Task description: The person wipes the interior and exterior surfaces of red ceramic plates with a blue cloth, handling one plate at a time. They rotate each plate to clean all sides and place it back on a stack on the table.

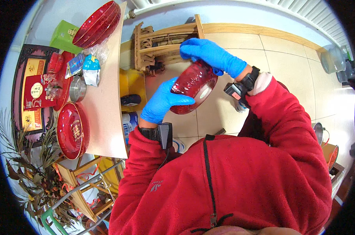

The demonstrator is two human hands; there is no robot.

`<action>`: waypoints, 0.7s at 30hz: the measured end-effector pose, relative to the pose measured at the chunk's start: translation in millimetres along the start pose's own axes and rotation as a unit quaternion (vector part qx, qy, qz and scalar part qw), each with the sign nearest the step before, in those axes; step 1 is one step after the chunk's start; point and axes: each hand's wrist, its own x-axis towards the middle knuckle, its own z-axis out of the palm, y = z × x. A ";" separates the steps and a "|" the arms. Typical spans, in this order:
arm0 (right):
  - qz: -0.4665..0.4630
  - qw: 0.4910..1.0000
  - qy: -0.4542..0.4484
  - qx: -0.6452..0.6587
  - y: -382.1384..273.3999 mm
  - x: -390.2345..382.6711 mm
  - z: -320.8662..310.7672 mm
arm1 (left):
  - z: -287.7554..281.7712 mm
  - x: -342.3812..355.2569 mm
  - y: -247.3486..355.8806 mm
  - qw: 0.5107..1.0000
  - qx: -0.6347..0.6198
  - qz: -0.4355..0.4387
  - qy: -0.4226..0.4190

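Between my hands, above the floor, is a glossy dark-red bowl (193, 84), tilted on its side, with a patterned wall and a pale oval sticker (204, 92). My left hand (163, 100), in a blue glove, grips its lower left side; the thumb lies along the outside and the other fingers are mostly hidden. Over the upper edge curls my right hand (212, 56), also gloved in blue, its fingertips partly out of sight behind the bowl. Whether a blue cloth is bunched under the right palm is unclear. Both wrists carry black straps with small dark devices.
To the left stands a pale table (105, 98) with red round trays (73, 131), a metal pot (78, 89), a blue-and-white pouch (91, 69) and a green box (64, 35). Beyond the bowl is a wooden rack (167, 39). Clear plastic containers (333, 60) sit far right.
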 end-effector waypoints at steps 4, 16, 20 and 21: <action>-0.175 0.969 0.043 0.171 14.5 -12.9 7.5 | -1.5 -1.6 1.6 0.981 -0.173 0.063 0.064; -0.171 0.983 0.043 -0.059 13.6 -12.3 8.4 | -7.7 -10.2 5.6 0.999 -0.014 0.031 -0.007; -0.035 0.998 0.001 0.049 8.4 0.2 -7.0 | -6.2 -15.0 2.6 0.999 -0.016 0.025 0.016; -0.026 0.996 0.004 0.083 10.0 0.8 -13.8 | -5.9 -15.0 2.1 0.999 -0.021 0.026 0.025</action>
